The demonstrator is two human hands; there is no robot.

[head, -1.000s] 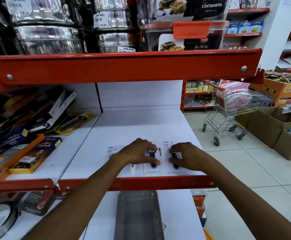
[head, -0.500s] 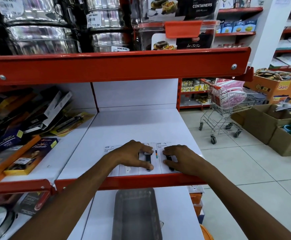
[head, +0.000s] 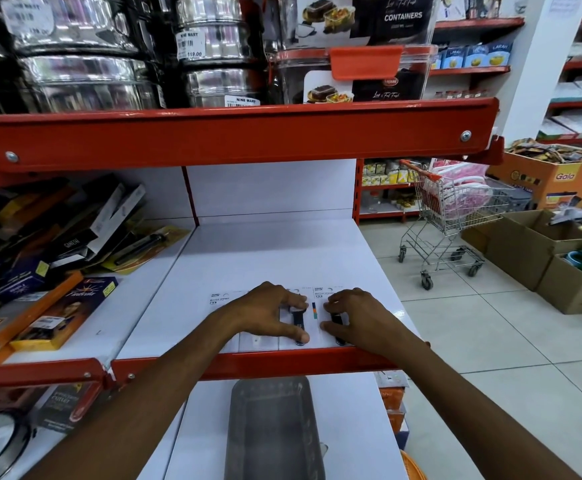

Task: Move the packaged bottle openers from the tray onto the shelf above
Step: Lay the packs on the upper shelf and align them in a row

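L hand (head: 269,315) & R hand (head: 355,315) lay flat, fingers spread, pressing packaged bottle openers (head: 298,323) on white shelf (head: 275,258); grey tray (head: 272,431) below.

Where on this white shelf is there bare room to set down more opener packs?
Free: the white shelf behind the opener packs, up to the back panel, and the strip left of them toward the divider. Crowded: the front edge under the left hand and right hand, and the boxed knives section.
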